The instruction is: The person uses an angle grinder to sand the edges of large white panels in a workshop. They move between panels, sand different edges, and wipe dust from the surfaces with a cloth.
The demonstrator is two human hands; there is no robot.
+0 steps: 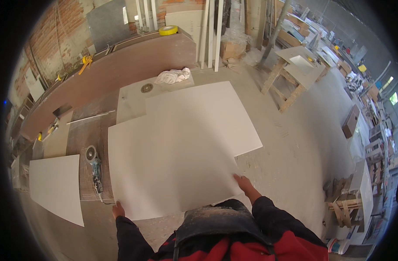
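Note:
A large pale panel [168, 169] spreads in front of me, its near edge close to my body. My left hand [118, 209] grips its near left corner, the fingers partly hidden. At its right edge, my right hand [246, 183] is closed on the rim, with the fingers partly out of sight beneath. Farther off, the pale surface [216, 113] steps out to the right; I cannot tell whether this is one sheet or two overlapping. An angle grinder [94, 172] with a round disc lies left of the panel, nearest my left hand.
Another white panel [57, 187] lies at the left. Beyond the big sheet are a loose disc [146, 88] and a crumpled cloth [173, 75]. A long brown slab [133, 61] bears a yellow tape roll [168, 30]. A wooden trestle table [295, 65] stands far right.

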